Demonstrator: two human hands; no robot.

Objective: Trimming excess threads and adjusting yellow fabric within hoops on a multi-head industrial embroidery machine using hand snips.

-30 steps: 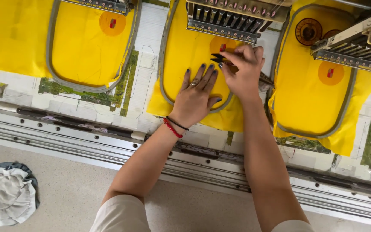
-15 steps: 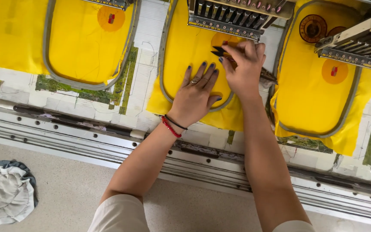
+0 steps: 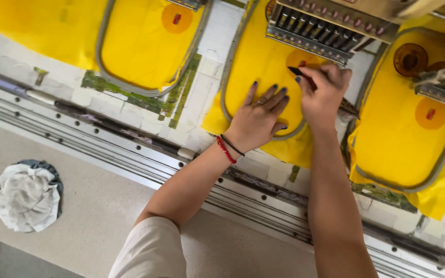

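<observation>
My left hand (image 3: 259, 119) lies flat, fingers spread, on yellow fabric (image 3: 253, 67) stretched in the middle grey hoop (image 3: 226, 92). A red and a black band circle that wrist. My right hand (image 3: 323, 93) is closed around a small black tool (image 3: 300, 73), whose tip points at an orange round patch (image 3: 300, 59) on the fabric. Just above both hands sits the needle head (image 3: 320, 28) of an embroidery machine.
Two more hoops hold yellow fabric with orange patches, one at the left (image 3: 148, 44) and one at the right (image 3: 413, 128). A metal rail (image 3: 130, 149) runs along the table's front edge. A bundle of white and grey cloth (image 3: 26, 198) lies on the floor.
The view has swung and tilted a little. Both hands stay on the middle hoop, the left flat, the right keeping the black tool at the orange patch.
</observation>
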